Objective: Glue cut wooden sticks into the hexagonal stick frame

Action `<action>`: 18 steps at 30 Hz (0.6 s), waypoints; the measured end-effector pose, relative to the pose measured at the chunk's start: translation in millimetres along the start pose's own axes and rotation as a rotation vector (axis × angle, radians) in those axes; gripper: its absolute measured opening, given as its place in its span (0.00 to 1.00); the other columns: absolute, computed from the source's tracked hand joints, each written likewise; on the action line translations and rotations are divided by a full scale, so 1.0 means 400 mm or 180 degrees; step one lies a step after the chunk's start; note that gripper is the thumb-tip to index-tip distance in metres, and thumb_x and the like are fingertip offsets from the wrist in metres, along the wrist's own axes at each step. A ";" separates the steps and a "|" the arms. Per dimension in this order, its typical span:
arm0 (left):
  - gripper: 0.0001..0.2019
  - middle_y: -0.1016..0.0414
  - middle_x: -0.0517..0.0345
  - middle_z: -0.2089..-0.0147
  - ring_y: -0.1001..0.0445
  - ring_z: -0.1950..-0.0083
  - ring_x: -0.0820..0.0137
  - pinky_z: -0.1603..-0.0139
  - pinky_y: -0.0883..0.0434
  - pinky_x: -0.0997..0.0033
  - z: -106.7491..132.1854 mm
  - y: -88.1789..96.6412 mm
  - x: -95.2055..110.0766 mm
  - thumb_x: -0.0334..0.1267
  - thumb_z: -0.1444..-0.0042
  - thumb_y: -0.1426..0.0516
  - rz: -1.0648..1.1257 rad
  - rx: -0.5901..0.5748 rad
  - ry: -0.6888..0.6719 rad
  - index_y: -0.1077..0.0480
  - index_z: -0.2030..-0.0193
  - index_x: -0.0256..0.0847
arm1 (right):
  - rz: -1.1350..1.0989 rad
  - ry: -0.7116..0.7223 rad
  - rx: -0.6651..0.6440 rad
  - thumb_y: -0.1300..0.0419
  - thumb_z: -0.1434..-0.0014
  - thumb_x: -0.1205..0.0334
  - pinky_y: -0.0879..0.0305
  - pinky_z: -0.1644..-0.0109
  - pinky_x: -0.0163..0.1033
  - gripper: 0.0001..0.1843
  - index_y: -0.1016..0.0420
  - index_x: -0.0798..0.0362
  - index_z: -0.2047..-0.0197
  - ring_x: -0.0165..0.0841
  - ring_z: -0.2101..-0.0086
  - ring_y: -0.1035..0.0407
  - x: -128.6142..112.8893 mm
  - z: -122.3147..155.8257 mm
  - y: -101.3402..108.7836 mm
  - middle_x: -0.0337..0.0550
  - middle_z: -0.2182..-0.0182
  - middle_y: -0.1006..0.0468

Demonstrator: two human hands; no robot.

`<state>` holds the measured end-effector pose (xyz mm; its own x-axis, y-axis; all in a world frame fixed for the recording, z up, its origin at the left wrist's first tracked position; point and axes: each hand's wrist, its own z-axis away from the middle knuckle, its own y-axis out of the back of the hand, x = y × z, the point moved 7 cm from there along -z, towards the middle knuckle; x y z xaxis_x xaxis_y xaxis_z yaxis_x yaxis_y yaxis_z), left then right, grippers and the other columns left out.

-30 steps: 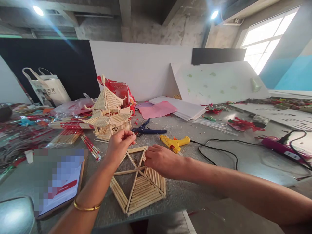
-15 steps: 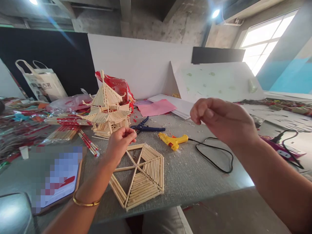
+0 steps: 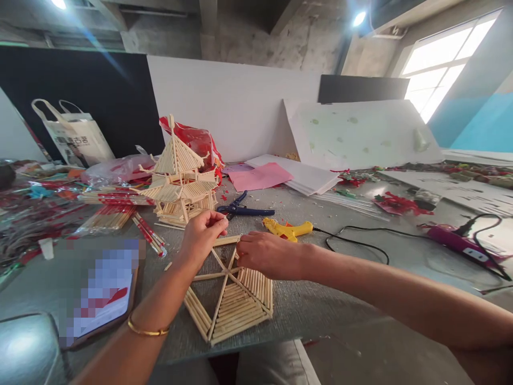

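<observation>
A hexagonal frame of thin wooden sticks [image 3: 236, 310] lies flat near the table's front edge; some of its triangular sections are filled with parallel sticks, others are hollow. My left hand [image 3: 205, 232] is pinched above the frame's far left side, with a tiny pale bit at its fingertips that is too small to name. Over the frame's far right section, my right hand [image 3: 266, 254] has its fingers curled down at the sticks. Whatever those fingers hold, if anything, is hidden. Just behind the right hand lies a yellow hot glue gun [image 3: 290, 230].
A stick-built pagoda model [image 3: 180, 182] stands behind my left hand, beside blue-handled cutters [image 3: 248, 210]. A phone or tablet [image 3: 104, 299] lies at left near stick bundles [image 3: 108, 219]. The glue gun's black cord [image 3: 372, 228] runs toward a purple power strip [image 3: 460, 243].
My right hand has come down and left from the air onto the far right part of the frame. My left hand stays pinched in nearly the same place.
</observation>
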<state>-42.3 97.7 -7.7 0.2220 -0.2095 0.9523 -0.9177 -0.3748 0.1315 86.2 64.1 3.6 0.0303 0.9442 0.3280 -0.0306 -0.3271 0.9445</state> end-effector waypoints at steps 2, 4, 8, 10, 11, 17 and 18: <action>0.11 0.28 0.61 0.75 0.27 0.74 0.72 0.70 0.32 0.72 0.000 -0.001 -0.001 0.42 0.57 0.40 -0.0008 -0.0023 -0.0001 0.31 0.69 0.37 | 0.0047 0.0041 -0.0007 0.48 0.42 0.73 0.40 0.58 0.39 0.08 0.29 0.56 0.69 0.32 0.64 0.36 -0.003 -0.004 0.006 0.44 0.68 0.27; 0.11 0.28 0.61 0.75 0.28 0.74 0.72 0.70 0.32 0.72 -0.002 -0.001 -0.002 0.42 0.56 0.40 -0.0033 -0.0038 -0.0030 0.31 0.69 0.38 | 0.0075 0.0091 0.0017 0.48 0.43 0.72 0.40 0.58 0.38 0.08 0.29 0.55 0.69 0.32 0.64 0.36 -0.004 -0.006 0.008 0.43 0.68 0.27; 0.10 0.28 0.62 0.76 0.29 0.75 0.72 0.71 0.33 0.73 -0.007 -0.001 -0.005 0.42 0.56 0.41 -0.0154 -0.0011 -0.0073 0.31 0.70 0.39 | 0.0179 0.0173 0.0025 0.46 0.46 0.73 0.40 0.61 0.39 0.05 0.31 0.56 0.69 0.33 0.65 0.36 -0.008 -0.009 -0.004 0.43 0.68 0.28; 0.10 0.28 0.62 0.76 0.29 0.75 0.72 0.71 0.33 0.73 -0.007 -0.002 -0.006 0.42 0.56 0.41 -0.0184 -0.0010 -0.0070 0.31 0.70 0.38 | 0.0246 0.0198 0.0096 0.48 0.45 0.72 0.40 0.62 0.40 0.05 0.31 0.57 0.69 0.33 0.66 0.37 -0.013 -0.013 -0.007 0.45 0.69 0.28; 0.10 0.28 0.62 0.76 0.29 0.75 0.72 0.71 0.33 0.73 -0.006 -0.002 -0.004 0.42 0.56 0.41 -0.0185 -0.0015 -0.0067 0.31 0.70 0.38 | 0.0235 0.0193 0.0158 0.49 0.44 0.72 0.40 0.62 0.40 0.06 0.32 0.57 0.69 0.33 0.66 0.37 -0.015 -0.014 -0.003 0.45 0.69 0.29; 0.08 0.29 0.63 0.75 0.30 0.75 0.74 0.71 0.33 0.75 0.009 -0.005 0.013 0.39 0.56 0.41 0.0012 -0.0069 0.0082 0.31 0.70 0.37 | -0.1419 -0.0219 0.0956 0.54 0.40 0.69 0.39 0.65 0.34 0.08 0.37 0.55 0.69 0.27 0.70 0.39 0.039 0.095 0.144 0.42 0.72 0.33; 0.08 0.29 0.63 0.75 0.30 0.75 0.75 0.71 0.33 0.75 0.011 -0.007 0.015 0.39 0.56 0.41 0.0057 -0.0095 0.0107 0.31 0.70 0.37 | -0.1672 -0.0372 0.1141 0.55 0.38 0.66 0.39 0.66 0.34 0.09 0.37 0.55 0.68 0.27 0.71 0.39 0.064 0.140 0.177 0.41 0.72 0.33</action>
<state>-37.0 93.4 -3.5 0.1947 -0.1854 0.9632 -0.9310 -0.3440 0.1220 140.7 63.0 80.0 0.0596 0.9782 -0.1989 0.3529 0.1657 0.9209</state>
